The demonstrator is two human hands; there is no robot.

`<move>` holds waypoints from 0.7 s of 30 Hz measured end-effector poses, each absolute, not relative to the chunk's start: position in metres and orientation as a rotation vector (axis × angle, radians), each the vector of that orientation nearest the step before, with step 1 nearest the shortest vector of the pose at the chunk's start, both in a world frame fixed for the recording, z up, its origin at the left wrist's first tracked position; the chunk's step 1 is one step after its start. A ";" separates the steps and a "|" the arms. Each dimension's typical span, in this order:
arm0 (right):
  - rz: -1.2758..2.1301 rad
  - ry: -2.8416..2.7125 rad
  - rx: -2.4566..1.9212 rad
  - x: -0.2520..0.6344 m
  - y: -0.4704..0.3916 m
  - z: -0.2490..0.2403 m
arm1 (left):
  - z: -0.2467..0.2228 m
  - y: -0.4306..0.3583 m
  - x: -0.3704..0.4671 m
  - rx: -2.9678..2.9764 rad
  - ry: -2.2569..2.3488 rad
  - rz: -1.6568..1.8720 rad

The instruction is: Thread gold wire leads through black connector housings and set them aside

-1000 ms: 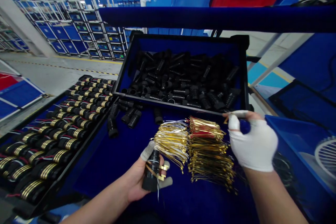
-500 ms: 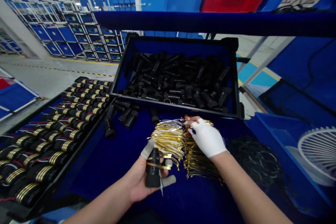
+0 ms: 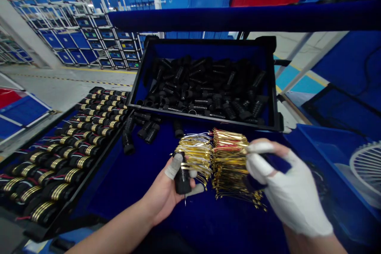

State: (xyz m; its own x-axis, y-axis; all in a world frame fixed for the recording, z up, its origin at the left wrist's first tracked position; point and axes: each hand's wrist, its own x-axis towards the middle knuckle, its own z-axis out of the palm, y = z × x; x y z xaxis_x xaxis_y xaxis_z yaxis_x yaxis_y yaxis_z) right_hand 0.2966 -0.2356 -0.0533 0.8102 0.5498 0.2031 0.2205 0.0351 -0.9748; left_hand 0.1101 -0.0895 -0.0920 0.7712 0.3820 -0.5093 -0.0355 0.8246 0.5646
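Note:
My left hand (image 3: 166,190), with cloth covers on some fingers, is closed around a black cylindrical part (image 3: 182,178). Thin gold bands cross this part, and a short wire pokes out below it. Right behind lies a bundle of gold strips with white wires (image 3: 195,151). My right hand (image 3: 293,188), in a white glove with bare skin at a finger, is at the right edge of a second bundle, gold strips with some red wires (image 3: 229,147). Its thumb and forefinger pinch together at the end of a gold strip (image 3: 242,150); the fingertips partly hide it.
A black-rimmed bin (image 3: 205,117) of black ribbed sleeves stands behind the bundles. Several loose sleeves (image 3: 151,133) lie before it. On the left, a tray (image 3: 74,196) holds rows of gold-banded black parts. A blue bin (image 3: 333,166) and white fan (image 3: 367,166) are at right.
My right hand has drawn back from the top of the red-wired bundle, to the right and nearer me. The left hand still holds the black part, now turned slightly. The view has shifted a little.

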 end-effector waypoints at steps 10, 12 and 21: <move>0.591 -0.960 -1.807 0.220 -0.230 -0.082 | -0.082 -0.113 0.115 0.744 0.464 0.264; 0.581 -0.947 -1.816 0.219 -0.229 -0.084 | -0.083 -0.112 0.113 0.858 0.473 0.300; 0.595 -0.746 -1.798 0.207 -0.231 -0.097 | -0.085 -0.114 0.110 1.144 0.515 0.356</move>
State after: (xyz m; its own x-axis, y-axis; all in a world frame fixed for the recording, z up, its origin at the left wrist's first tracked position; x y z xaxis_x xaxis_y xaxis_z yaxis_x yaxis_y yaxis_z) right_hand 0.2069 -0.2309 -0.0973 0.6818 0.7301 -0.0459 0.2076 -0.2532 -0.9449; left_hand 0.1103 -0.1136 -0.0846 0.8303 0.5184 -0.2044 -0.0087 0.3787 0.9255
